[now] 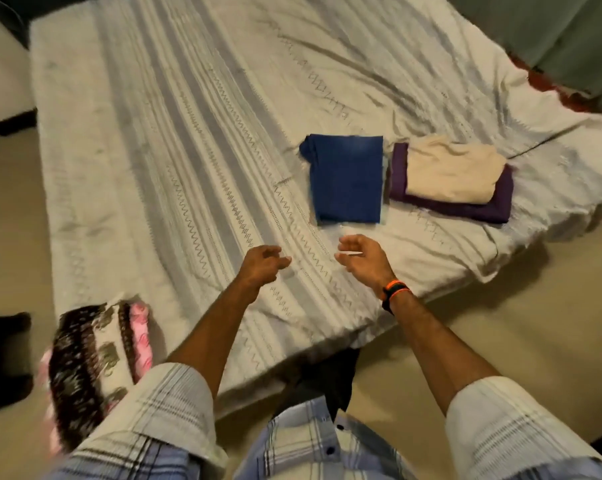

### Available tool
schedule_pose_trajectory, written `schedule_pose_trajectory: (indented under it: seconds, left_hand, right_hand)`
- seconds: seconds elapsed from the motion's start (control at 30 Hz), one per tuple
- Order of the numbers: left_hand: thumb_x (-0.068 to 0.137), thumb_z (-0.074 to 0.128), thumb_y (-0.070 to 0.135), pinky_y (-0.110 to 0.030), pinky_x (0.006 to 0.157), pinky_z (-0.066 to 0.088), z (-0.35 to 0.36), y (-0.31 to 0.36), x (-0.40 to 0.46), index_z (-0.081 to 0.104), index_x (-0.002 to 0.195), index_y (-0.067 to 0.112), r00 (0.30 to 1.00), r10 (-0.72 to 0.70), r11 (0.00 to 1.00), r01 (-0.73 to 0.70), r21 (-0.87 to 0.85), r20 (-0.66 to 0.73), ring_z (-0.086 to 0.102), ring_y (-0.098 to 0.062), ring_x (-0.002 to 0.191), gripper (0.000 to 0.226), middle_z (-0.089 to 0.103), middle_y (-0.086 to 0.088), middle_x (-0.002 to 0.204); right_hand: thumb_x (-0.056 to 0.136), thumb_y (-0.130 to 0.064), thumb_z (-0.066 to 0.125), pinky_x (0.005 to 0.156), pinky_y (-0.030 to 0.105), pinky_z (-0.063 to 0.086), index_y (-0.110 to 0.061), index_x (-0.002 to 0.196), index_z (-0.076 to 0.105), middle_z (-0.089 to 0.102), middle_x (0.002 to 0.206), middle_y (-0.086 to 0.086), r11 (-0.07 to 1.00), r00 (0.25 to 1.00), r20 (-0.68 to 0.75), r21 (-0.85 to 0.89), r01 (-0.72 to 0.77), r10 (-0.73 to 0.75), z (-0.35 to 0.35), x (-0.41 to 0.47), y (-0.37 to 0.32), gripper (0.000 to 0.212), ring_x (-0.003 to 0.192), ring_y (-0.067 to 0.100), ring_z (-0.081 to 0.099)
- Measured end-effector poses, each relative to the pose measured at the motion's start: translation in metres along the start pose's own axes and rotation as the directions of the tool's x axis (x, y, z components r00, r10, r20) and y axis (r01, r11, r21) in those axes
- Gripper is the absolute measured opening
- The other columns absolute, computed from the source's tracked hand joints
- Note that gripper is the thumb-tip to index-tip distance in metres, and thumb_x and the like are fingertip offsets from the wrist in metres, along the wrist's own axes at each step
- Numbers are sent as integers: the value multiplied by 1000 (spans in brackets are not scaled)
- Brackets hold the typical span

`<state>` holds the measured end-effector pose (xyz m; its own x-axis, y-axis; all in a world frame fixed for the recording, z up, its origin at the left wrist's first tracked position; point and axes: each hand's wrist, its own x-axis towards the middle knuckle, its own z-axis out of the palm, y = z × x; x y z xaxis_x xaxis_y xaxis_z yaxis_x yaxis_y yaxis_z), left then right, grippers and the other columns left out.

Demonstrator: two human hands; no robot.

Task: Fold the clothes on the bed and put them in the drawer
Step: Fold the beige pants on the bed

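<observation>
Two hands, left (263, 263) and right (360, 258), fingers loosely curled, empty; blue folded garment (346, 178) lies lengthwise away.

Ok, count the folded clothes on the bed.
3. The blue piece lies left; beside it the purple piece carries the cream piece on top. More could be hidden inside that stack.
</observation>
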<state>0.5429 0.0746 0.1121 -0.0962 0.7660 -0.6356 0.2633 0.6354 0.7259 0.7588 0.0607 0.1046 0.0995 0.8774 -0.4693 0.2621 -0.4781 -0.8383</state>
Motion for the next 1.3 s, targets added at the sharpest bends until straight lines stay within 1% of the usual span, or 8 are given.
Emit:
schedule_pose_trajectory:
  seconds: [0.4, 0.57, 0.7, 0.83, 1.0, 1.1, 1.2, 1.3]
  left_hand:
    - [88, 72, 13, -34, 82, 50, -146, -141, -123, 58, 127, 6, 981, -125, 992, 119, -50, -147, 59, -21, 106, 42, 63, -11, 118]
    - [88, 70, 9, -35, 79, 52, -221, -193, -136, 58, 127, 6, 961, -175, 983, 158, -94, -212, 59, -20, 100, 40, 63, -10, 117]
    - [88, 69, 6, -29, 66, 52, -287, -234, -132, 61, 119, 4, 946, -220, 972, 193, -131, -238, 61, -17, 81, 32, 65, -10, 105]
    - [87, 70, 8, -26, 64, 46, -362, -278, -118, 61, 118, 6, 926, -277, 953, 230, -197, -258, 59, -18, 90, 32, 64, -8, 107]
    - [83, 77, 13, -29, 71, 48, -424, -326, -91, 59, 122, 5, 898, -359, 917, 289, -275, -254, 59, -18, 93, 45, 64, -9, 113]
    - [78, 82, 19, -34, 89, 49, -442, -346, -73, 54, 128, 5, 886, -408, 897, 344, -276, -220, 60, -21, 101, 59, 62, -8, 118]
    - [72, 87, 24, -38, 101, 46, -452, -359, -51, 44, 140, 6, 878, -443, 880, 388, -272, -182, 55, -27, 119, 83, 53, -10, 134]
    - [62, 92, 33, -39, 106, 44, -453, -373, -25, 41, 142, 7, 879, -455, 871, 406, -276, -141, 55, -25, 121, 98, 54, -5, 133]
  right_hand:
    - [88, -15, 73, 86, 34, 55, -19, 112, 62, 68, 108, -4, 999, 983, 183, -48, -14, 23, 155, -139, 32, 27, 101, 16, 65]
    - [87, -17, 73, 84, 30, 54, -20, 113, 63, 69, 108, -4, 993, 964, 259, -110, -33, 60, 237, -164, 38, 27, 101, 14, 65]
    - [86, -16, 73, 83, 31, 54, -18, 113, 62, 69, 109, -1, 982, 949, 294, -176, -60, 111, 309, -168, 34, 29, 98, 15, 65]
    - [82, -21, 77, 88, 37, 55, -23, 106, 62, 70, 104, -4, 965, 948, 268, -240, -108, 173, 391, -159, 30, 28, 101, 18, 66]
    - [82, -25, 79, 63, 11, 45, -20, 110, 58, 65, 105, -4, 939, 945, 219, -297, -173, 243, 463, -154, 20, 36, 89, 10, 62]
    - [78, -32, 82, 80, 23, 46, -16, 119, 56, 65, 113, -1, 913, 943, 179, -353, -204, 280, 485, -148, 20, 51, 97, 16, 62]
    - [77, -37, 82, 77, 23, 44, -13, 130, 51, 62, 123, 3, 889, 940, 135, -389, -241, 314, 501, -132, 23, 66, 101, 18, 58]
    - [74, -43, 83, 86, 26, 44, -10, 137, 47, 60, 129, 6, 878, 940, 104, -402, -259, 324, 515, -112, 31, 80, 110, 23, 59]
